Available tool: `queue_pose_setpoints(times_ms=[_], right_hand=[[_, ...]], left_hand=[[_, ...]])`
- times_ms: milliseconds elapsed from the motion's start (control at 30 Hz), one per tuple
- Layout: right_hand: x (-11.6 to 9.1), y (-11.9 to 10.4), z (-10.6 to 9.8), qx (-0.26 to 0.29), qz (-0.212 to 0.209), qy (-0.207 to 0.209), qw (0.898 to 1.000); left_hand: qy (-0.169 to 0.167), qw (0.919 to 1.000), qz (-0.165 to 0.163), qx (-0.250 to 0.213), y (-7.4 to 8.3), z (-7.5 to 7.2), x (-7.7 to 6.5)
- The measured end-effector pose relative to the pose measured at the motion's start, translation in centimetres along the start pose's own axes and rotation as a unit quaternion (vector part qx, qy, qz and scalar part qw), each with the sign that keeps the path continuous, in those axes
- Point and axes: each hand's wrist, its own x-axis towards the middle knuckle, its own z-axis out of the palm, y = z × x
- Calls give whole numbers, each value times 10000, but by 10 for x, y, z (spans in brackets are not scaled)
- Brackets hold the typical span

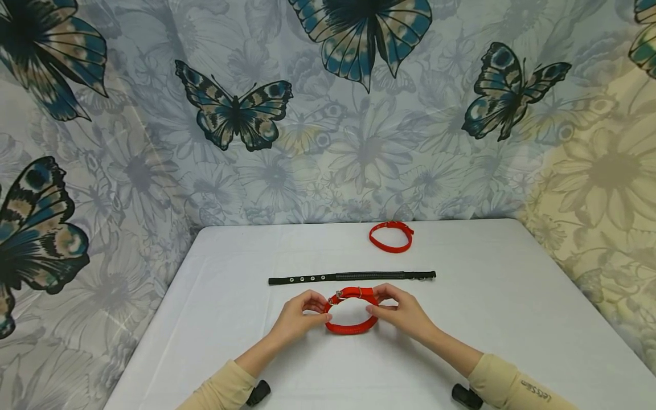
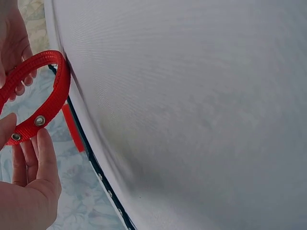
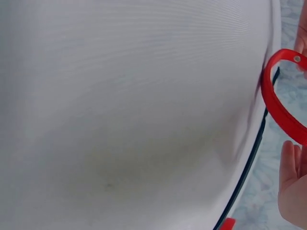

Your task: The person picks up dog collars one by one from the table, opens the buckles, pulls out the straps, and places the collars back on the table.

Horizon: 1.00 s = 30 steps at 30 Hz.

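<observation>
A red collar [image 1: 351,329], fastened into a loop with a metal buckle on its upper side, is held between both hands over the near-middle of the table. My left hand [image 1: 299,315] pinches its left side between thumb and fingers. In the left wrist view, metal eyelets show on the red band [image 2: 60,88] by the left fingertips. On the opposite side, my right hand [image 1: 405,313] grips the loop with thumb and fingers. Just beyond the hands a black collar [image 1: 359,277] lies stretched out flat, its eyelets towards the left.
A second red collar [image 1: 391,249], closed into a ring, lies near the back edge of the white-covered table [image 1: 230,250]. Behind the table hangs a backdrop [image 1: 328,171] printed with butterflies and flowers. Dark wrist-worn devices show under both sleeves.
</observation>
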Motion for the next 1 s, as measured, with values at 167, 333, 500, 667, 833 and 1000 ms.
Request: queue_pose_setpoints(times_ms=[167,333,500,667,833,1000], right_hand=[[-7,-29,-1,-40,-12,134,9999],[-11,-44,-3,-161,43,90,9998],[-10,-41,-3,-167,35,58,9998],[-5,-19,-1,-151,50,83,9998],[-1,-4,0,-132,79,66,9999],[1,-4,0,-50,26,69,10000]], left_hand=[[0,10000,-11,10,1,0,0],[-9,10000,-36,6,1,0,0],[21,10000,-17,19,7,-2,-1],[49,9999,64,75,31,-5,-6],[47,9999,125,100,50,-8,-11],[77,9998,173,56,51,-7,-11]])
